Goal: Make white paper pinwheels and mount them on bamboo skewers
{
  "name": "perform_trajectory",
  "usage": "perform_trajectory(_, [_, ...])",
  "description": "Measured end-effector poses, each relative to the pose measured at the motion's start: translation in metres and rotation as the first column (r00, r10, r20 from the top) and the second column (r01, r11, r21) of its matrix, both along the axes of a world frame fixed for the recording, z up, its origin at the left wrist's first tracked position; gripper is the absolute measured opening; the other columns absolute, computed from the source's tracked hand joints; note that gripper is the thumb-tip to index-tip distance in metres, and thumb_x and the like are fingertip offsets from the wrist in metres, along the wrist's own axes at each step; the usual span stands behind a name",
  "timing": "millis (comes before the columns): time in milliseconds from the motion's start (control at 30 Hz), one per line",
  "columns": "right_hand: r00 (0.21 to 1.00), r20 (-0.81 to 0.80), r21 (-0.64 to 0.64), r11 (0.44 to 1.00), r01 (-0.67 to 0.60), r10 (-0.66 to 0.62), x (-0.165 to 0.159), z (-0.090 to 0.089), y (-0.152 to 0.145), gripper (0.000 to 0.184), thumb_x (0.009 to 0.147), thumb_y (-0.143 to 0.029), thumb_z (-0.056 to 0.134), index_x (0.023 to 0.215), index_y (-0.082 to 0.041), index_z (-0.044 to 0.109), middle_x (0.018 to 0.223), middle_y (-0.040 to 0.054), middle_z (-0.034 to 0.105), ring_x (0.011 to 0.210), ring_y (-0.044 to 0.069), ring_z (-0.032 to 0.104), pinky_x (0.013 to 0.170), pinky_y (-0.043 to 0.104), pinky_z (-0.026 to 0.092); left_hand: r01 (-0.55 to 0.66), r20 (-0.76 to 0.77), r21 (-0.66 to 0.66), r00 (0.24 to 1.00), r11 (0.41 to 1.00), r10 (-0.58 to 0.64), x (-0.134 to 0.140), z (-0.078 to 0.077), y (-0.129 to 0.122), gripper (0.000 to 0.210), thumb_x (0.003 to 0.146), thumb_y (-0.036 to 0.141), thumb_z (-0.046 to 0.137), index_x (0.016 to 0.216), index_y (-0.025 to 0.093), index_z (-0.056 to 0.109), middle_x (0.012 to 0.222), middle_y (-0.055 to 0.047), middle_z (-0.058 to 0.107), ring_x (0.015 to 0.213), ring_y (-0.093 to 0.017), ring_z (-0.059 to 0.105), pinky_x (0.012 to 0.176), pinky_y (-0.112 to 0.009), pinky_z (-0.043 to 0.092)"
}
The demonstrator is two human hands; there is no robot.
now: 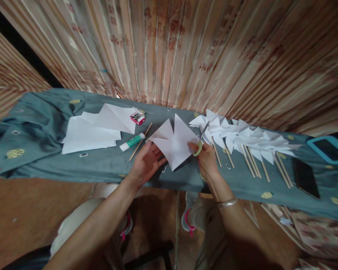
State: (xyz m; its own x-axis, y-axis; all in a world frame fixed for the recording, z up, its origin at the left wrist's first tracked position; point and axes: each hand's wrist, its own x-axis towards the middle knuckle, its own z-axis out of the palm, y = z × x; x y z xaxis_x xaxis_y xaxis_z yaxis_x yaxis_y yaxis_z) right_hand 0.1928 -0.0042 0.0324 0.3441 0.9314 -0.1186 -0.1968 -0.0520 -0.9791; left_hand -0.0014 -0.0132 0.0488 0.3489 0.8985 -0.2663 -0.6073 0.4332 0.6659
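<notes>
A white paper square, slit in from its corners, is between my two hands above the cloth. My left hand holds its left side, with the fingers partly behind the sheet. In my right hand is a pair of scissors with yellow-green handles, blades pointing up and away. The right fingertips also touch the paper's right edge. Just beyond that hand lie several white paper pinwheels on wooden sticks.
Left of my hands are a stack of white paper, a green-and-white glue stick, a loose wooden stick and a small red-and-white box of pins. A dark phone and a blue-framed device lie at right. A curtain hangs behind.
</notes>
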Motion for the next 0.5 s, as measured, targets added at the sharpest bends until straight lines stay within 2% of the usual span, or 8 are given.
perform_trajectory(100, [1.000,0.013,0.015,1.000,0.019,-0.019,0.001,0.002,0.002,0.033,0.051,-0.037,0.085,0.074,-0.020,0.069,0.073,-0.0003,0.070,0.065,0.014,0.059,0.066,0.031,0.047,0.036,-0.114,0.115,0.993,0.993,-0.023,0.008,-0.003,-0.005,0.054,0.058,0.048,0.080,0.100,0.017,0.069,0.100,-0.009,0.072,0.102,-0.028,0.064,0.084,-0.036,0.050])
perform_trajectory(200, [1.000,0.015,0.039,0.999,-0.004,0.004,-0.001,0.005,0.002,0.033,0.052,-0.040,0.084,0.075,-0.020,0.069,0.070,-0.0008,0.070,0.064,0.014,0.059,0.067,0.031,0.048,0.024,-0.253,0.161,0.967,0.987,0.018,0.015,-0.009,-0.005,0.047,0.052,0.034,0.086,0.092,0.015,0.071,0.090,-0.008,0.073,0.089,-0.025,0.067,0.079,-0.033,0.050])
perform_trajectory(300, [1.000,0.018,0.039,0.999,-0.024,0.023,-0.003,0.006,0.002,0.035,0.053,-0.043,0.084,0.074,-0.021,0.068,0.070,-0.0005,0.070,0.065,0.015,0.059,0.065,0.031,0.048,-0.074,-0.332,0.135,0.936,0.988,0.115,0.020,-0.018,0.000,0.035,0.049,0.031,0.085,0.076,0.015,0.071,0.076,-0.005,0.073,0.070,-0.019,0.064,0.066,-0.030,0.050])
perform_trajectory(400, [0.998,0.030,0.029,0.998,-0.047,0.047,-0.003,0.008,0.002,0.038,0.054,-0.050,0.082,0.073,-0.021,0.066,0.071,0.0003,0.069,0.064,0.016,0.059,0.061,0.031,0.047,-0.093,-0.413,0.153,0.898,0.984,0.149,0.022,-0.025,0.007,0.025,0.050,0.031,0.082,0.062,0.015,0.067,0.059,-0.001,0.067,0.052,-0.014,0.055,0.051,-0.026,0.042])
perform_trajectory(500, [0.997,0.068,0.027,0.998,-0.050,0.048,-0.001,0.010,0.000,0.043,0.056,-0.058,0.079,0.071,-0.020,0.063,0.066,-0.0007,0.066,0.058,0.013,0.054,0.055,0.028,0.043,-0.133,-0.445,0.205,0.870,0.970,0.213,0.019,-0.024,0.014,0.019,0.054,0.029,0.078,0.061,0.016,0.067,0.056,0.000,0.064,0.050,-0.014,0.053,0.052,-0.026,0.042])
